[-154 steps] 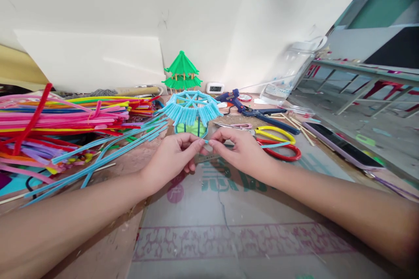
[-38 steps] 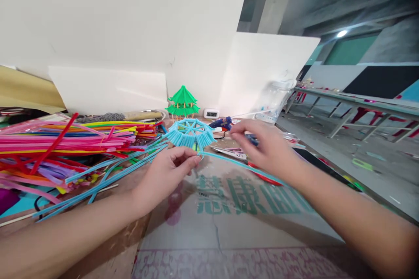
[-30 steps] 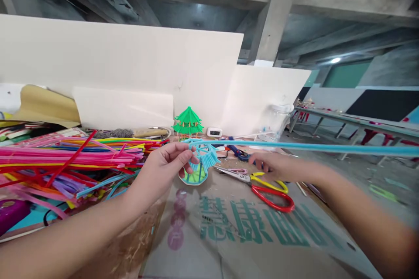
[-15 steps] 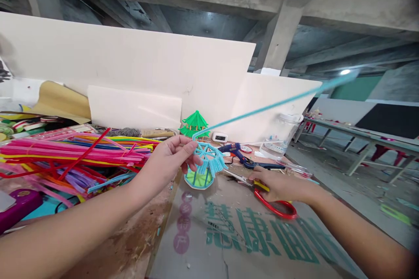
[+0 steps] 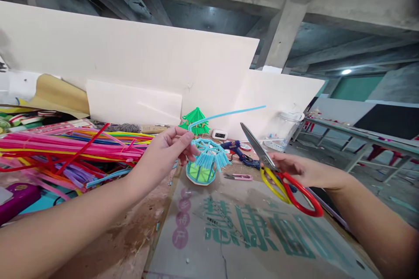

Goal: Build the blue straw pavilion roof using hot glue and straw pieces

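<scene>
My left hand pinches a light-blue pipe cleaner, bent near the fingers, its long end pointing right. Just beyond those fingertips stands a small pavilion-like model with a blue fringed roof frame and a green base; whether the hand touches it I cannot tell. Scissors with one red and one yellow handle are in my right hand, blades pointing up and left. Its fingers close around the scissors near the pivot. Small pink-handled thread snips lie on the board between the model and the scissors.
Bundles of coloured pipe cleaners cover the left side. Behind the model are a green tree-like model, a small digital clock and a blue glue gun. A clear plastic jar stands back right, before a white panel.
My right hand has lifted the scissors off the board, swinging the blades upward and uncovering the snips. The pipe cleaner's free end has dropped lower and looks shorter.
</scene>
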{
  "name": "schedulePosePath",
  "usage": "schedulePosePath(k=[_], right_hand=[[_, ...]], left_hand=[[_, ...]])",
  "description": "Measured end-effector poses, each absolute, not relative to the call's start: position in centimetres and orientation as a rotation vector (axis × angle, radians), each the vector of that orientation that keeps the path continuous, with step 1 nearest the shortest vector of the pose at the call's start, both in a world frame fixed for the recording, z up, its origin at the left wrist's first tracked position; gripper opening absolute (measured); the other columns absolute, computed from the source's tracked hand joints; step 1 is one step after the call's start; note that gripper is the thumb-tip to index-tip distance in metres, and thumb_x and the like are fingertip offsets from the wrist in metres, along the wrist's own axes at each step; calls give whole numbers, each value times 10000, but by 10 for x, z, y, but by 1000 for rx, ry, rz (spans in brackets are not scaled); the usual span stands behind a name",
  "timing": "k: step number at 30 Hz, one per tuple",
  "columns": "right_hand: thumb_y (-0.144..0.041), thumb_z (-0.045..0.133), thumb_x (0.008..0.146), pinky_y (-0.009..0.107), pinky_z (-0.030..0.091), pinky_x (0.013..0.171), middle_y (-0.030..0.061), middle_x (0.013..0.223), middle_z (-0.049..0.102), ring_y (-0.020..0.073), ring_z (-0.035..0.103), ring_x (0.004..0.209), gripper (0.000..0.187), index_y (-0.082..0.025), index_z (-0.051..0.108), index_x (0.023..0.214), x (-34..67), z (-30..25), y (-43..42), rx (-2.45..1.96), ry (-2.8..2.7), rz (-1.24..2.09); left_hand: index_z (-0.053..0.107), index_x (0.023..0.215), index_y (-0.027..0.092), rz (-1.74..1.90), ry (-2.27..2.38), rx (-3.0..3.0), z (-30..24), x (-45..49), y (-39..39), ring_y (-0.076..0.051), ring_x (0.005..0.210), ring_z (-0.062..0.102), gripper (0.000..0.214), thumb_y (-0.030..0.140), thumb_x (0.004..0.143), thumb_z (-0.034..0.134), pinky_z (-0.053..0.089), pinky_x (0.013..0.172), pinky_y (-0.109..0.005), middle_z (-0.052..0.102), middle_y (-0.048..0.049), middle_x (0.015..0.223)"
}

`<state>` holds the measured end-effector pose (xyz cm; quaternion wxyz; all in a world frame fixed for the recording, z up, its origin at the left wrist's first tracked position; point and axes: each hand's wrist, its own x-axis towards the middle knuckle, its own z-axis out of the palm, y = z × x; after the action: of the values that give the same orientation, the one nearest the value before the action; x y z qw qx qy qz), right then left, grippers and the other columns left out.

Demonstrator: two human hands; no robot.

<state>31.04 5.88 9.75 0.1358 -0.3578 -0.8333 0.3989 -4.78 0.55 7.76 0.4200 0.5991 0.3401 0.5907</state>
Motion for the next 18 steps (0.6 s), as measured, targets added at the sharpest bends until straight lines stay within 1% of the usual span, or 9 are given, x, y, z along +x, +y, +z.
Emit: schedulePosePath(k=[2,4,6,8,10,12,13,14,18], right_hand=[[-529,698,790,428,499,948,161,1257,596,286,613,1120,650,-230,484,1326,303,99,53,-1025,-2369,1179],[-539,677,807,412,519,891,150,1190,613,265,635,1045,633,-225,463,1313,293,96,49,-980,-2364,1217],[-504,663,832,366,520,832,122,1117,610,228,627,986,548,-219,478,1261,282,92,44,-889,-2367,1234],[-453,681,832,313,495,794,93,1098,577,189,592,966,458,-221,505,1186,272,87,39,-791,-2351,1237],[-433,766,754,268,467,746,54,1064,550,159,558,929,466,-226,515,1087,262,81,35,-742,-2338,1259],[-428,856,630,238,442,684,26,1027,535,142,535,877,593,-234,501,1063,251,77,30,-757,-2335,1285],[-425,873,597,227,428,646,18,1004,529,134,525,836,638,-235,500,1080,246,77,27,-776,-2338,1271],[-427,867,606,222,415,615,16,989,525,125,514,794,634,-231,510,1091,242,76,24,-795,-2340,1226],[-474,664,830,245,412,577,37,927,545,125,496,687,351,-195,586,1029,231,78,13,-858,-2373,859]], left_hand=[[558,819,170,1480,860,1511,76,-47,6,-107,547,605,331,489,829,646,452,511,-214,681,12,652],[556,817,172,1485,851,1513,75,-47,6,-102,551,605,325,486,838,640,460,521,-211,688,11,662],[556,824,176,1506,839,1496,75,-48,5,-97,560,609,313,476,845,640,467,529,-206,695,13,675],[557,830,179,1539,836,1468,77,-48,3,-100,569,616,300,463,838,653,468,529,-203,696,13,681],[557,825,180,1574,839,1447,79,-48,0,-106,577,623,296,457,829,663,468,530,-204,694,12,678],[557,812,181,1610,844,1446,83,-48,-3,-112,585,628,302,464,829,657,472,540,-208,689,11,669],[557,807,180,1626,850,1449,84,-47,-4,-114,588,629,304,468,831,652,474,546,-209,687,11,663],[555,805,181,1642,858,1451,86,-47,-5,-115,590,630,305,470,833,647,476,551,-209,685,12,658],[546,811,184,1664,859,1444,87,-47,-7,-114,570,616,299,466,835,646,459,520,-202,669,21,631]])
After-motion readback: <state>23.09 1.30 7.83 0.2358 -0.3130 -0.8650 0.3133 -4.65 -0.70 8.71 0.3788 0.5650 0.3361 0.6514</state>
